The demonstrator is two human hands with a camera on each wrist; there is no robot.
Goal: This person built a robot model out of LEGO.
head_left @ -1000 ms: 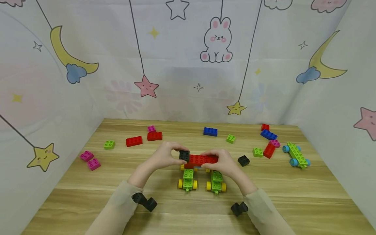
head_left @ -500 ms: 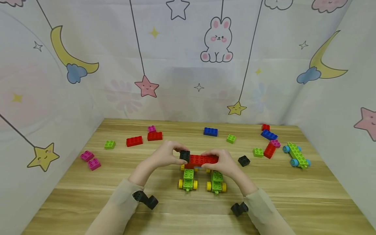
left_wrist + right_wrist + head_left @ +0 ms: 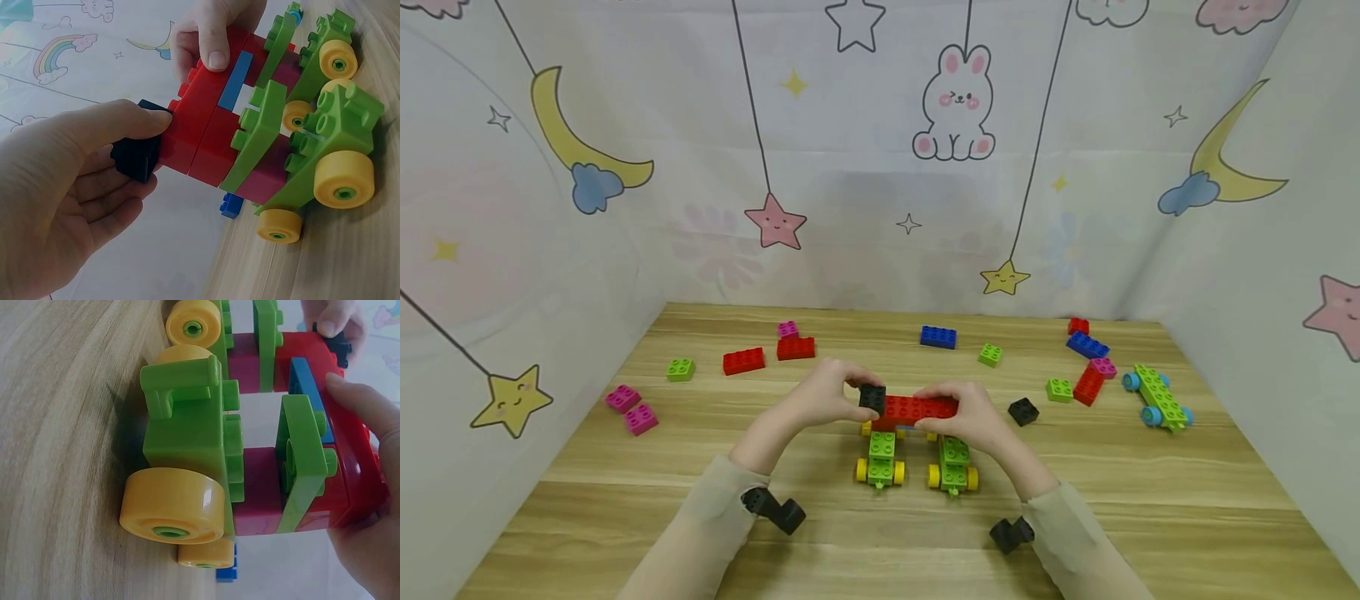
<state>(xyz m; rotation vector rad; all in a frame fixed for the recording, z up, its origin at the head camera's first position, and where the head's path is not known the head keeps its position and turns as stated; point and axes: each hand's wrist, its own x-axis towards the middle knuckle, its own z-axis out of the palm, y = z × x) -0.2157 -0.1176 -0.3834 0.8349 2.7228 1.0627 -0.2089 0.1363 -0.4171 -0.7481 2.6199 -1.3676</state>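
Note:
My left hand (image 3: 829, 398) pinches a black brick (image 3: 872, 398) between thumb and fingers. In the left wrist view this brick sits at the left end of a row of red bricks (image 3: 194, 128), on their top. My right hand (image 3: 968, 415) grips the right end of that red row. Below, the red row bridges two green wheeled bases (image 3: 880, 472) with yellow wheels (image 3: 172, 503). Between each base and the row come a magenta brick (image 3: 256, 487) and a green plate-like brick (image 3: 304, 459). A blue brick (image 3: 236, 81) spans the middle under the red ones.
A loose black brick (image 3: 1023, 411) lies right of my right hand. Farther right stands a green base with blue wheels (image 3: 1157, 397). Red bricks (image 3: 743, 361), magenta bricks (image 3: 641, 419), green bricks (image 3: 681, 370) and blue bricks (image 3: 938, 337) lie scattered on the wooden table (image 3: 880, 542).

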